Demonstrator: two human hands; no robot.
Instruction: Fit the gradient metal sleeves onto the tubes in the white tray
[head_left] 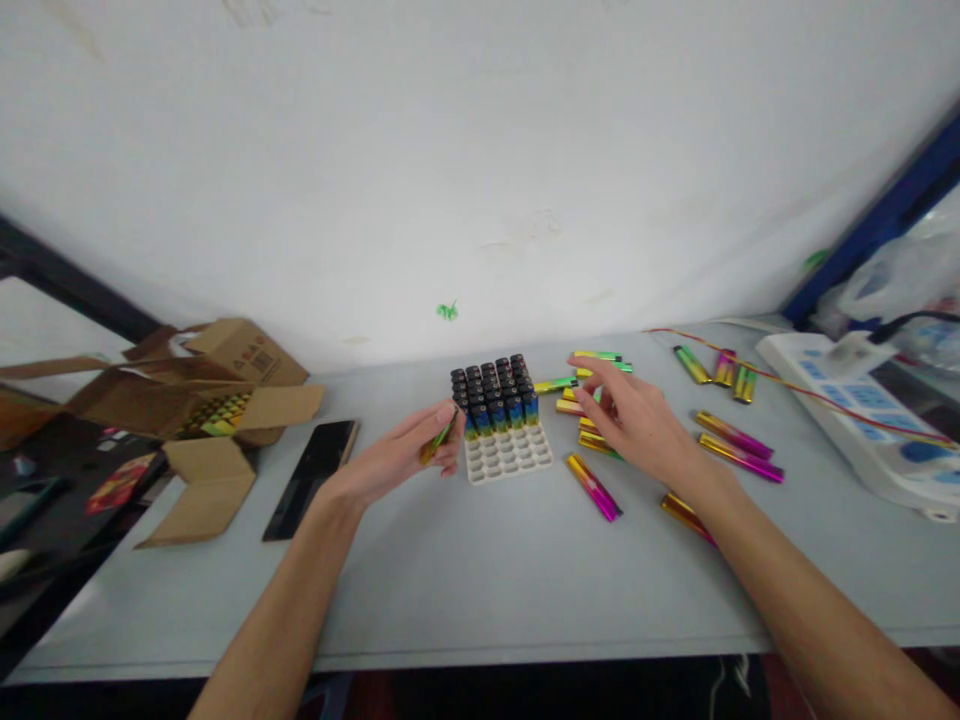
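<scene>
Bare forearms closest to camera, reaching over a pale grey, flat-topped counter. Open brown cardboard box at left, slim yellow-and-dark cylinders inside. White plastic power strip at far right. Black, flat, glass-faced phone between box and left hand

Left hand: closed, thumb and fingers pinching one slim, shiny gold-and-green cylinder with a dark end, tilted, just beside the near left of the tray. Right hand: half open, thumb and index apart, nothing visible in its grip; hangs over the loose pieces, can't tell if it touches any

Off-white plastic grid tray mid-counter: back rows carry upright blue-and-gold cylinders with black tops, front rows show bare pockets. Loose shiny gold-and-magenta cylinders and yellow-and-green cylinders lie flat to the tray's right

Step in hand, my read: single-piece handling, one held by the left, right working the loose group. If the held one goes into a pocket, that move calls for turning it upright, dark end up, and lowering it straight without knocking the neighbours
</scene>
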